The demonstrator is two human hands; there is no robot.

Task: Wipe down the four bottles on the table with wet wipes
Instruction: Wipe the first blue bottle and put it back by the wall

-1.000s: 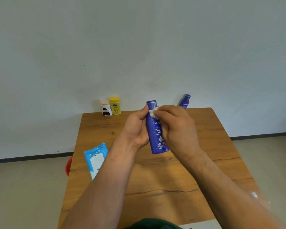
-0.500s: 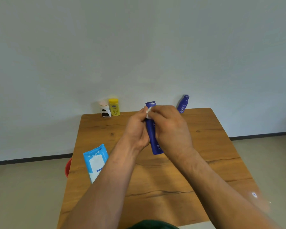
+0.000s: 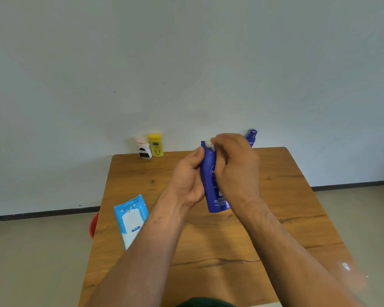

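Well inside table (image 3: pixel 282 202) edges, left hand (image 3: pixel 186 181) and right hand (image 3: pixel 237 170) grip blue bottle (image 3: pixel 216 203)

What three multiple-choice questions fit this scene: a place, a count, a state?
1. Where is the pack? A. left side of the table B. far right corner C. floor
2. How many bottles stand at the far edge? A. one B. three C. five
3. What is the left hand doing? A. gripping the big bottle B. lying flat C. holding the pack

A: it lies at the left edge. B: white bottle, yellow bottle, small blue bottle. A: its fingers curl round it; the right hand holds the wipe.
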